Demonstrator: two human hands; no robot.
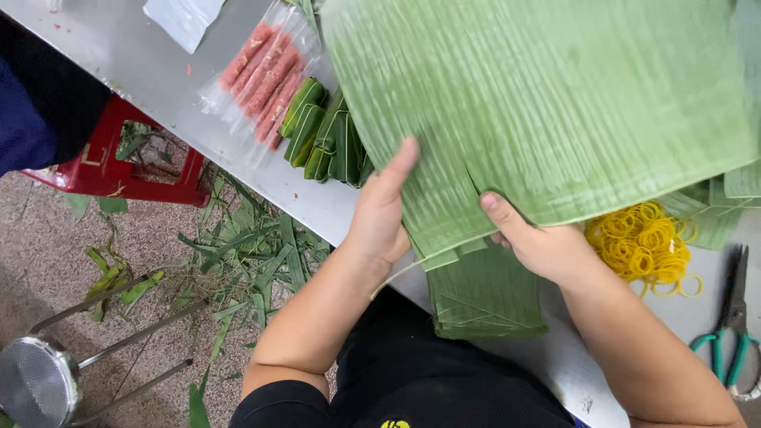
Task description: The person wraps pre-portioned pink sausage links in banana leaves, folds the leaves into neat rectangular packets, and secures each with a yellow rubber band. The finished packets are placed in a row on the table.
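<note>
A large green banana leaf sheet (539, 103) lies on top of a stack of leaves on the steel table (151, 71). My left hand (380, 210) grips the sheet's near-left edge, thumb on top. My right hand (539, 242) holds the near edge of the same sheet, thumb pressed on it. More cut leaf pieces (483, 293) stick out under the sheet at the table's front edge.
Several small leaf-wrapped parcels (325, 131) lie left of the stack, beside a clear bag of pink meat sticks (265, 71). Yellow rubber bands (646, 242) and green-handled scissors (733, 325) lie at right. Red stool (119, 170), leaf scraps and a metal stool on the floor.
</note>
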